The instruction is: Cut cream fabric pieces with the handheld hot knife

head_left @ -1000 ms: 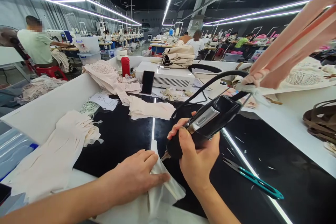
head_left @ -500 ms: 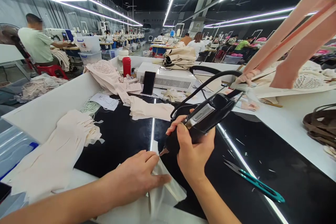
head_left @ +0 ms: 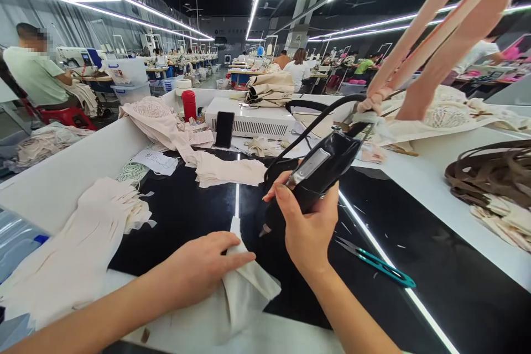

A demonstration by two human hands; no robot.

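My right hand is wrapped round a black corded hand tool with a silver plate on its side. The tool's pointed metal tip points down to the left, above the black work surface and apart from the cloth. My left hand lies on a cream fabric piece, thumb and forefinger stretched out and apart; its other fingers are mostly hidden. Pink fabric strips are knotted at the tool's rear end and run up to the right. Teal-handled thread snips lie right of my right hand.
Stacked cream fabric pieces lie at left, and another cream piece lies farther back. A phone leans against a white vented box, near a red bottle. Brown straps lie at right. Co-workers sit at sewing machines beyond.
The tool's tip has lifted off the cream fabric and moved away from my left fingers. My left forefinger and thumb have shifted on the cloth. The whole view has swung slightly right.
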